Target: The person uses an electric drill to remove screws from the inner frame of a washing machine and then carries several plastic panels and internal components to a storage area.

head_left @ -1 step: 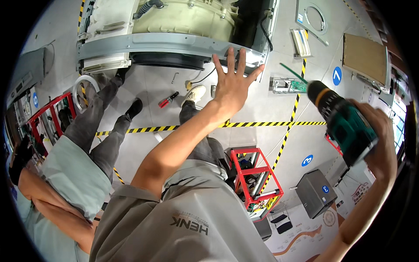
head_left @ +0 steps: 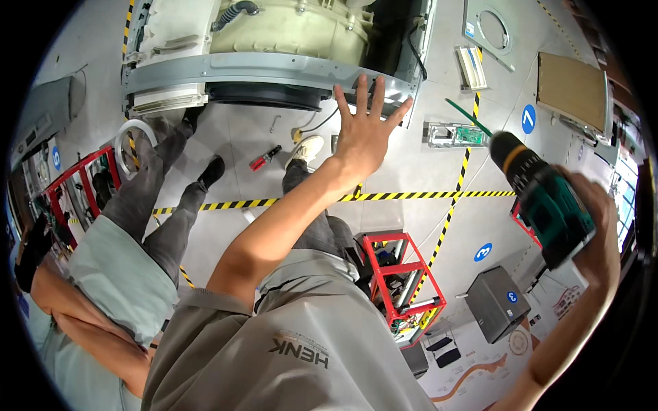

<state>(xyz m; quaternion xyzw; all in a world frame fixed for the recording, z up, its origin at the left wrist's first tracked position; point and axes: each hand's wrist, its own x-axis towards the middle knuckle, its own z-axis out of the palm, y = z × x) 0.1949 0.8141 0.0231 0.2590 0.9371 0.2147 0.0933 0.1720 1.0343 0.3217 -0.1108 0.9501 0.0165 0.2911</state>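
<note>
With fingers spread, my left hand (head_left: 362, 133) reaches to the right end of the grey metal front rail (head_left: 274, 67) of an opened washing machine; its fingertips overlap the rail. Behind the rail the cream-coloured tub (head_left: 288, 31) is exposed, with a dark corrugated hose (head_left: 234, 14) at its upper left. Off to the right, my right hand (head_left: 591, 205) grips a green and black cordless drill (head_left: 548, 198). A long thin green bit (head_left: 467, 116) sticks out of its chuck toward the upper left, apart from the machine. The grip is partly hidden behind the drill's body.
Red-handled pliers (head_left: 264, 159) and a small hex key (head_left: 275, 123) lie on the floor. A red-framed tool cart (head_left: 394, 268) stands beside me. At left a co-worker's legs (head_left: 164, 185) reach near the machine. A green circuit board (head_left: 466, 135) lies at right.
The drill has shifted slightly right and down in my right hand. My left hand stays almost in the same place.
</note>
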